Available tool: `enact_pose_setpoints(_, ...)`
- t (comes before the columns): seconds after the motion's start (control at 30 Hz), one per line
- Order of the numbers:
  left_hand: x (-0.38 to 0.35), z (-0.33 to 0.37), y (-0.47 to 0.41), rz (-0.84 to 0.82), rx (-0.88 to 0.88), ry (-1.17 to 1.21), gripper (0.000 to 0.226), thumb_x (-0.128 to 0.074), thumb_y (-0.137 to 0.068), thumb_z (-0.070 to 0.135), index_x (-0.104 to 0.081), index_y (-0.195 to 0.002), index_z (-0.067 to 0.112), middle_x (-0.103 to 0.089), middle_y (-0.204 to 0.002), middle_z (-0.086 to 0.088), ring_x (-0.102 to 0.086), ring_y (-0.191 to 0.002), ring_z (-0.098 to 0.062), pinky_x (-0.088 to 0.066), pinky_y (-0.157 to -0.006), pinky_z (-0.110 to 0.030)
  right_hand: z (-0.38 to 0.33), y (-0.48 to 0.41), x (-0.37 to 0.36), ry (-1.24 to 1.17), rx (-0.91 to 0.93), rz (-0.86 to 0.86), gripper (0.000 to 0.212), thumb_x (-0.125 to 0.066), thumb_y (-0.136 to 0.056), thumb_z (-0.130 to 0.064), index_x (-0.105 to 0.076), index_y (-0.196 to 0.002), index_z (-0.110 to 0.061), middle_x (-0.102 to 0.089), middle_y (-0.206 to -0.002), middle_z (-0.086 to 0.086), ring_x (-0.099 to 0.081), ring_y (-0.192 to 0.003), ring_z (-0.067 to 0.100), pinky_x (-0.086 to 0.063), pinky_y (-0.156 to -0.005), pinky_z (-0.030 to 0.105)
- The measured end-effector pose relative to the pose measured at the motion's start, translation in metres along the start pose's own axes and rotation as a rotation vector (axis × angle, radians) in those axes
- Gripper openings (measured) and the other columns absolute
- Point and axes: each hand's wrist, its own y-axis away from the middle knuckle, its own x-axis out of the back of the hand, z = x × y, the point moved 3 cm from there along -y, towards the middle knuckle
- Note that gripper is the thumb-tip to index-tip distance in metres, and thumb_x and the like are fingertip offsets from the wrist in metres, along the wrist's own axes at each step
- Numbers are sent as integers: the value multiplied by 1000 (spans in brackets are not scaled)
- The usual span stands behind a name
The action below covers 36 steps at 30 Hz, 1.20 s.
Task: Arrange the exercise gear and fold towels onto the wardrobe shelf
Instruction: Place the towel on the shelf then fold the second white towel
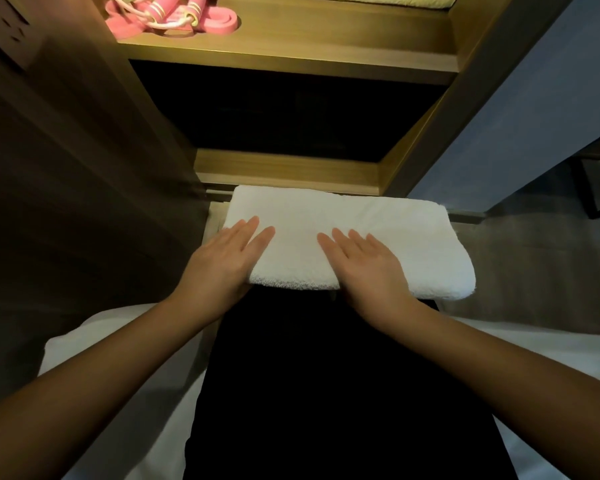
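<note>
Head view: both hands lie flat, fingers straight, on a folded white towel (347, 237), gripping nothing. Left hand (227, 259) presses its 9 o'clock end, right hand (364, 265) its middle. Pink exercise gear (167, 15) sits on the wardrobe shelf (291, 46) at 11 o'clock.

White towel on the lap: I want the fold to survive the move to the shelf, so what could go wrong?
1. The left hand and right hand lie flat on the white towel, neither at its right end, which may sag open when lifted.
2. The pink exercise gear sits near the front edge of the shelf; a towel slid in could knock it.
</note>
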Motion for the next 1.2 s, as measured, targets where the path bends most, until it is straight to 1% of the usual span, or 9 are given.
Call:
enact_pose_setpoints(0.1,-2,28,-17,-78,-38,-38,102,-77,-75,41,-17,-154,19,-17,-161,-10,-18,-148,-30,-15,-118,-45,-2,-4,3,-8,22,21,69,-55,-89,-13,-27,-152,-11,-37,-153,14,-43,-134,33,-33,-109,40)
enact_pose_setpoints(0.23,4,47,-20,27,-74,51,74,-82,-75,22,-50,-139,3,-50,-143,-18,-48,-132,-35,-38,-109,-47,14,7,2,-11,7,19,83,-64,-88,-34,-18,-155,-18,-26,-159,8,-29,-145,26,-18,-117,44)
enact_pose_setpoints(0.3,4,44,-21,34,-86,27,74,-84,-71,19,-53,-136,1,-52,-140,-19,-52,-128,-37,-42,-106,-48,31,17,1,-27,-13,21,80,-64,-90,-35,-22,-154,-15,-27,-159,8,-27,-146,27,-15,-119,45)
enact_pose_setpoints(0.43,3,64,-40,-124,-9,-83,89,-71,-82,43,-24,-151,12,-29,-156,-18,-30,-143,-35,-27,-115,-47,35,20,5,-80,-25,82,70,-79,-77,-20,-50,-138,-2,-54,-139,19,-53,-127,36,-37,-108,47)
enact_pose_setpoints(0.63,10,83,-48,-81,-131,-138,67,-80,-65,21,-58,-124,0,-63,-119,-16,-61,-108,-33,-52,-88,-41,53,40,-7,-55,-59,130,81,-75,-80,-24,-35,-149,-11,-35,-154,15,-33,-142,37,-20,-116,52)
enact_pose_setpoints(0.77,11,82,-49,-100,-143,-172,67,-84,-55,25,-63,-115,3,-68,-109,-13,-66,-98,-30,-54,-74,-36,80,61,-7,-155,-105,250,68,-82,-75,-15,-53,-135,-2,-55,-136,22,-57,-120,42,-43,-102,53)
enact_pose_setpoints(0.87,12,85,-51,-89,-154,-184,67,-83,-55,28,-63,-115,6,-68,-108,-10,-66,-97,-28,-53,-69,-34,84,62,-7,-162,-78,270,62,-79,-79,-18,-54,-134,-3,-57,-134,20,-59,-118,40,-45,-99,51)
enact_pose_setpoints(1.07,12,85,-49,-72,-123,-148,74,-88,-47,25,-65,-114,3,-69,-108,-13,-67,-97,-31,-55,-74,-36,96,69,-12,-215,-86,283,65,-81,-76,-19,-54,-133,-2,-59,-132,20,-61,-114,40,-49,-93,52)
enact_pose_setpoints(1.2,8,84,-48,-139,-106,-116,85,-79,-70,36,-44,-141,6,-49,-143,-15,-46,-133,-32,-36,-109,-41,116,65,-11,-440,-71,69,81,-79,-78,-37,-38,-147,-25,-36,-151,-5,-35,-138,17,-27,-112,35)
